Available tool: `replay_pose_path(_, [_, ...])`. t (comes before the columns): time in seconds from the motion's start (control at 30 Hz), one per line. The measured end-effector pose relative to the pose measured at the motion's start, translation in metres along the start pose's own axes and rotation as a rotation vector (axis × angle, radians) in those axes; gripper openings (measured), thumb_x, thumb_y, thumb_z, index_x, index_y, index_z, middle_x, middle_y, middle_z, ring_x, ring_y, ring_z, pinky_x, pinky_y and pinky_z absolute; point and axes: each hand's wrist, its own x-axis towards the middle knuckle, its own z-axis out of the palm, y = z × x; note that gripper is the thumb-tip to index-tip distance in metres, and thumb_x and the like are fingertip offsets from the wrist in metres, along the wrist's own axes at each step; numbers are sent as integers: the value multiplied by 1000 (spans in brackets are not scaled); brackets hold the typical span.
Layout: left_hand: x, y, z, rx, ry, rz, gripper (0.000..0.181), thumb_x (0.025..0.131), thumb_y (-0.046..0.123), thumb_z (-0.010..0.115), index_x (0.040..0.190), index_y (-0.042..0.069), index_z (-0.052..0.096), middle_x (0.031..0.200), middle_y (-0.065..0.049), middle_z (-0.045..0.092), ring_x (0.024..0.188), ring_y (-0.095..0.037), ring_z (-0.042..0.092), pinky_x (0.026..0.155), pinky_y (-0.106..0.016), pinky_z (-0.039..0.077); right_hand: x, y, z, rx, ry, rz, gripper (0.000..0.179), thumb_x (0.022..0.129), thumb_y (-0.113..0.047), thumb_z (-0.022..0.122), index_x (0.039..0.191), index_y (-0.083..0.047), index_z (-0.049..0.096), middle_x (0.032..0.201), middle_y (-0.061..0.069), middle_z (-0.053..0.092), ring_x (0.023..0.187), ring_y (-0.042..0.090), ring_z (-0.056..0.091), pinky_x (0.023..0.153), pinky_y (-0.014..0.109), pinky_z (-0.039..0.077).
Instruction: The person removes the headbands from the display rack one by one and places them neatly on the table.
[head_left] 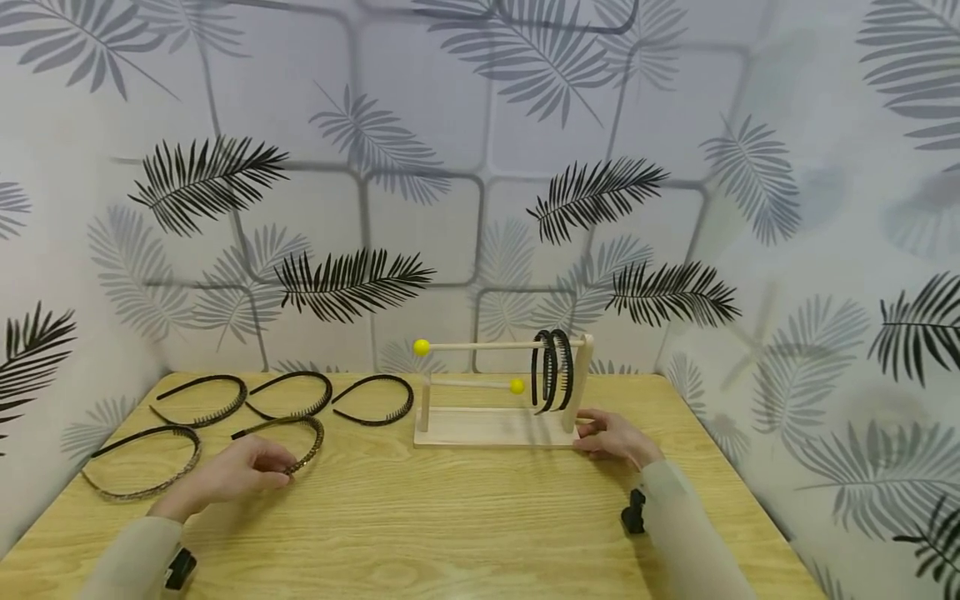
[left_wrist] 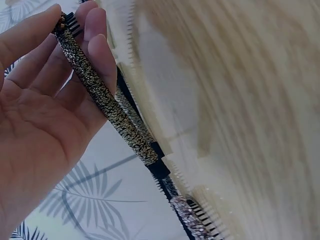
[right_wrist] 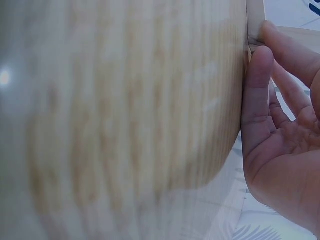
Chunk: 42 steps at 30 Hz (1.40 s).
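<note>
My left hand (head_left: 228, 477) pinches a headband (head_left: 320, 435) covered in gold-and-black glitter, with comb teeth on its inner side. In the left wrist view, this headband (left_wrist: 102, 100) runs from between thumb and fingers across the palm side. On the right, my right hand (head_left: 617, 437) grips the right end of a wooden two-bar rack (head_left: 487, 435), thumb and fingers at its base. The right wrist view shows the thumb and a fingertip at the rack's edge (right_wrist: 256, 22). Several black toothed headbands (head_left: 566, 379) hang at the right end of the upper bar.
Several dark headbands lie at the table's back left, among them one black headband (head_left: 409, 402) near the rack. A silvery glitter headband (head_left: 197, 458) lies beside my left wrist. Yellow balls (head_left: 422, 347) cap the bars' free ends. Patterned walls border the wooden table (head_left: 450, 525).
</note>
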Motion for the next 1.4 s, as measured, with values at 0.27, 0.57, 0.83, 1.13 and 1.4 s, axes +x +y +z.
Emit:
replay_pose_path(0.27, [1, -9, -5, -43, -18, -38, 33, 89, 16, 72, 114, -6, 67, 109, -19, 70, 84, -8, 64, 66, -29, 57, 0, -3, -1, -5, 10, 8, 72, 89, -3, 70, 150, 2, 33, 111, 13, 57, 82, 12, 60, 69, 26, 56])
replay_pose_path(0.57, [0, -14, -7, -76, -40, -62, 30, 87, 13, 74, 110, -5, 69, 103, -15, 71, 76, -8, 61, 61, -26, 53, -1, 0, 0, -7, 6, 9, 72, 89, -4, 71, 150, 1, 33, 111, 13, 57, 82, 12, 60, 70, 26, 56])
replay_pose_path(0.83, [-4, -17, -8, -59, -26, -61, 26, 86, 11, 74, 106, -5, 71, 101, -14, 72, 81, -9, 63, 63, -24, 52, 1, 3, 1, -8, 18, 19, 73, 88, -5, 72, 150, 0, 34, 112, 12, 58, 82, 12, 61, 70, 26, 56])
replay_pose_path(1.13, [-3, -21, -9, -43, -40, -73, 26, 85, 14, 77, 103, -3, 72, 97, -9, 72, 83, -12, 64, 68, -23, 52, 0, 1, 1, 4, 2, 9, 72, 88, -3, 71, 150, 1, 34, 110, 12, 57, 80, 12, 59, 68, 24, 55])
replay_pose_path(1.4, [-1, -23, -12, -76, -61, -74, 26, 83, 13, 78, 102, -3, 72, 98, -12, 72, 83, -11, 65, 70, -23, 54, 0, -2, 1, 8, -1, 20, 74, 88, -3, 71, 151, 0, 32, 108, 10, 57, 81, 11, 59, 68, 24, 55])
